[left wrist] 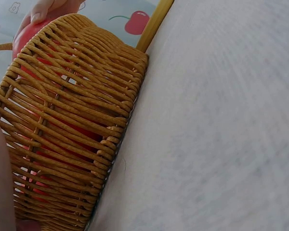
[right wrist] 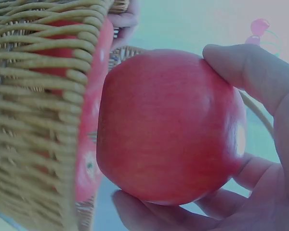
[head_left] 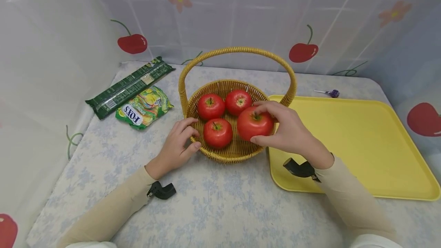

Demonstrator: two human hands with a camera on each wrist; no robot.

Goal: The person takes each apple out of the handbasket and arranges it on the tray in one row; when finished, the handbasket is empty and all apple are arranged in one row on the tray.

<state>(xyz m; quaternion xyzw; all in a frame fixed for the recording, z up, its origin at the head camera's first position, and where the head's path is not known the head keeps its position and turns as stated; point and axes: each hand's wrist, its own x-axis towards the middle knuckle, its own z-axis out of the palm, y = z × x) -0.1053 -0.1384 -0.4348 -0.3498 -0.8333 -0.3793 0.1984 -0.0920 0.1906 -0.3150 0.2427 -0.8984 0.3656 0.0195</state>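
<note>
A yellow wicker basket point(head_left: 229, 159) with a tall arched handle stands mid-table. In it sit three red apples: one at the back left point(head_left: 210, 107), one at the back right point(head_left: 238, 102) and one at the front point(head_left: 218, 133). My right hand point(head_left: 284, 127) grips another red apple point(head_left: 255, 124) between thumb and fingers, above the basket's right side; the right wrist view shows this apple point(right wrist: 171, 127) above the rim. My left hand point(head_left: 180, 144) holds the basket's left rim, thumb outside and fingertips over the edge.
A yellow tray point(head_left: 351, 141) lies to the right, its left edge close to the basket. Behind it is a purple-wrapped lollipop point(head_left: 333, 93). At the back left lie a long green packet point(head_left: 129, 87) and a green-yellow FOX'S candy bag point(head_left: 144, 108). Cherry-print curtains surround the table.
</note>
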